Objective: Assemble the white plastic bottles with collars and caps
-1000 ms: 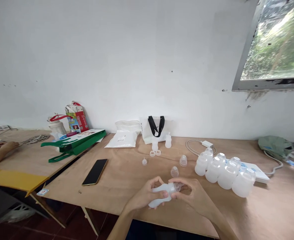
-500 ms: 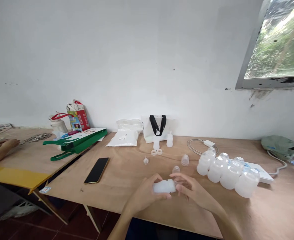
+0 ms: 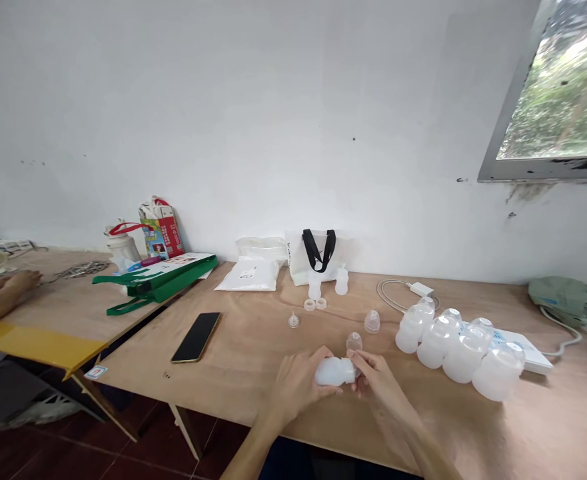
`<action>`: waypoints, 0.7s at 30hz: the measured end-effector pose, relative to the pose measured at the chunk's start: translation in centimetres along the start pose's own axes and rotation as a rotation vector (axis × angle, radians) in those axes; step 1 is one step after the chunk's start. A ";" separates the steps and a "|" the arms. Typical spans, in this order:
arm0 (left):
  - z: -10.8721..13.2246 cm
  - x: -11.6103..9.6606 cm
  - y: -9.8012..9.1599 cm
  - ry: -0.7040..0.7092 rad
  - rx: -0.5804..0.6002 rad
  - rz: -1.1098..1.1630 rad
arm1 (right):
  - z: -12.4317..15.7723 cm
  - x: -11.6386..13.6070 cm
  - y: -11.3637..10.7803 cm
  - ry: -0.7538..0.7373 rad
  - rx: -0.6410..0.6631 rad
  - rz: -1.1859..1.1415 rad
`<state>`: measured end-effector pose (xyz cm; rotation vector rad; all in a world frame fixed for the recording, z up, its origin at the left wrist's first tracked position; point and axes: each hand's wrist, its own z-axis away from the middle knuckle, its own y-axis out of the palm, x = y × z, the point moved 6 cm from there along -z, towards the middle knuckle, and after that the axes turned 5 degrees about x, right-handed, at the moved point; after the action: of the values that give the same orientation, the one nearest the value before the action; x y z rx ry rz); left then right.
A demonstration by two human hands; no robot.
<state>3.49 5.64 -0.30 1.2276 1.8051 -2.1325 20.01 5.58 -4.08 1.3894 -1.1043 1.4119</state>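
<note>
A small frosted baby bottle lies on its side in my left hand, whose fingers and thumb wrap its body. The mouth end points right, with a white collar at the neck. My right hand closes its fingers round that end; the nipple is mostly hidden by them. Just beyond my fingers stands a clear dome cap. Another clear cap is farther back. To the left sits a loose nipple. Two white collar rings lie before two uncapped bottles.
Several capped bottles stand in a cluster at the right, beside a white box and a cable. A phone lies left. White packages and a tote bag are at the back. Another person's arm rests far left.
My right fingers have closed in on the bottle's mouth end, where they were looser before. The bottle and both hands have shifted slightly right in view, and the view itself has turned a little left.
</note>
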 end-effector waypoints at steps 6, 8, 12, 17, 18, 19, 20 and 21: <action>0.0 -0.8 0.1 0.024 0.070 0.237 | 1.6 2.8 -0.7 -0.146 0.033 0.258; 0.1 -1.0 -0.1 0.048 0.088 0.271 | 2.4 3.7 -0.6 -0.169 0.073 0.285; 0.0 -0.6 -0.3 0.046 -0.009 0.179 | 2.3 3.8 -0.1 -0.150 0.079 0.151; -0.4 0.2 0.6 0.025 -0.052 0.088 | 1.2 2.0 -0.1 -0.096 0.030 0.064; -0.5 0.2 0.6 0.019 -0.051 0.096 | 1.0 1.7 -0.1 -0.088 0.031 0.064; -0.5 0.2 0.7 0.009 -0.041 0.112 | 1.0 1.5 -0.1 -0.085 0.034 0.066; -0.5 0.2 0.8 -0.003 -0.021 0.132 | 0.9 1.4 -0.1 -0.085 0.033 0.069; -0.5 0.1 0.9 -0.016 0.005 0.153 | 0.9 1.3 -0.2 -0.089 0.026 0.073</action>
<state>4.14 5.82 -1.06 1.3000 1.6433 -2.0591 20.39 4.70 -2.78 1.4556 -1.2083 1.4327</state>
